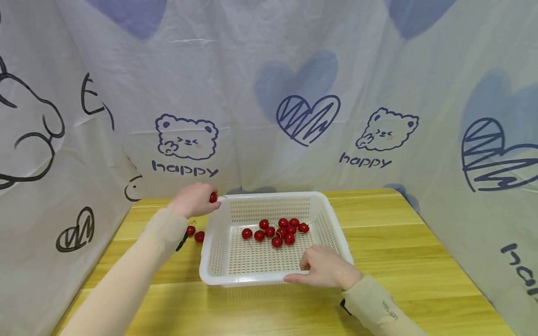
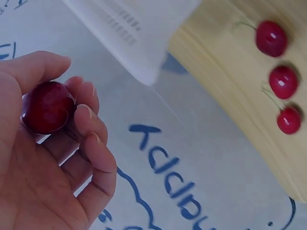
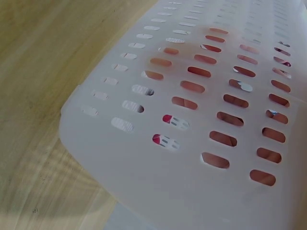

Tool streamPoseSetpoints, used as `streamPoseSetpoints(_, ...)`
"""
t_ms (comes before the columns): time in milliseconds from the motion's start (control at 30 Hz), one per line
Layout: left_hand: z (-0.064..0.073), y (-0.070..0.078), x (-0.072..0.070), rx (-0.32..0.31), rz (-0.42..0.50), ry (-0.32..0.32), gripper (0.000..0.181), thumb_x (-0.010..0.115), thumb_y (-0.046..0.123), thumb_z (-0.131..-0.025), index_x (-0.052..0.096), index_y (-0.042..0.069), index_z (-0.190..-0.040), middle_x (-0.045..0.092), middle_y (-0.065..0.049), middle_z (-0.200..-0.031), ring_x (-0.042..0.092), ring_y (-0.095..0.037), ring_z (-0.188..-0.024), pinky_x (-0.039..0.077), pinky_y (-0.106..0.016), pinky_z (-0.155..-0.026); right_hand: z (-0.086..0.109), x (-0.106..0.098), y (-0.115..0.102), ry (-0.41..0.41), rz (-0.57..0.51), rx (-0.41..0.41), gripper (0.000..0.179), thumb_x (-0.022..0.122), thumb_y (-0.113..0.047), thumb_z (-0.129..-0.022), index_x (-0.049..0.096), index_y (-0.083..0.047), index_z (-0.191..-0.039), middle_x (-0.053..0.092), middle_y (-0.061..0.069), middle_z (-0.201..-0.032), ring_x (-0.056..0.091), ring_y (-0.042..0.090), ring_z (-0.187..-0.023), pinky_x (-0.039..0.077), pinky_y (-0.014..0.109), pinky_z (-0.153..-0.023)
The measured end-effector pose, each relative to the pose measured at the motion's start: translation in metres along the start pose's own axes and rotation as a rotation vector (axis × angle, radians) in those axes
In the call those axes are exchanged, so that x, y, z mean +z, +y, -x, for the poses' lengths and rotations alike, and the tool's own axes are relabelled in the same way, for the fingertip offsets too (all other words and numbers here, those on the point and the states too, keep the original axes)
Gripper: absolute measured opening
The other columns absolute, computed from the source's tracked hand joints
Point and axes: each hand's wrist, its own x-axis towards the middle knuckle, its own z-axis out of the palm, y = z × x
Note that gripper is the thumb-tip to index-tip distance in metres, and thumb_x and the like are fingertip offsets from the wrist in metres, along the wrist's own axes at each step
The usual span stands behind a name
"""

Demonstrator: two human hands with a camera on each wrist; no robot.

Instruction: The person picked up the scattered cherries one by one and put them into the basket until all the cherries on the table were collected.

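My left hand [image 1: 194, 199] pinches a dark red cherry [image 2: 49, 108] between thumb and fingers, up by the far left corner of a white plastic basket [image 1: 248, 280]. Inside the basket several red cherries [image 1: 276, 242], some with stems, sit grouped toward the middle and back. My right hand [image 1: 327, 267] grips the basket's near rim right of centre, fingers inside and thumb along the rim. In the right wrist view, skin shows through the slots of the basket wall [image 3: 158, 177].
Left of the basket, loose cherries [image 1: 200, 236] lie on the yellow wood-grain table [image 1: 386, 242]; the left wrist view shows three cherries [image 2: 271, 38] there. A pale printed cloth [image 1: 235, 93] hangs behind the table and along both sides.
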Motion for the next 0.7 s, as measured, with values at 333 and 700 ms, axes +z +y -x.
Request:
streamPoseSetpoints(333, -0.017, 0.032, 0.008, 0.065, -0.004, 0.002, 0.020, 0.064, 0.022, -0.092, 0.057, 0.012, -0.077, 0.055, -0.002, -0.070, 0.049, -0.016, -0.063, 0.039, -0.027, -0.059, 0.000, 0.001, 0.002, -0.013, -0.007, 0.007, 0.067, 0.056, -0.075, -0.087, 0.028, -0.027, -0.050, 0.014, -0.017, -0.048, 0.013, -0.001, -0.047, 0.018, 0.020, -0.046)
streamPoseSetpoints(700, -0.037, 0.055, 0.028, 0.119, 0.051, -0.001, 0.022, 0.064, 0.022, -0.092, 0.053, 0.015, -0.074, 0.051, 0.002, -0.067, 0.046, -0.013, -0.061, 0.037, -0.027, -0.058, -0.001, 0.001, 0.002, -0.015, -0.020, 0.008, 0.067, 0.058, -0.073, -0.087, 0.028, -0.027, -0.049, 0.015, -0.017, -0.047, 0.011, -0.002, -0.046, 0.018, 0.019, -0.045)
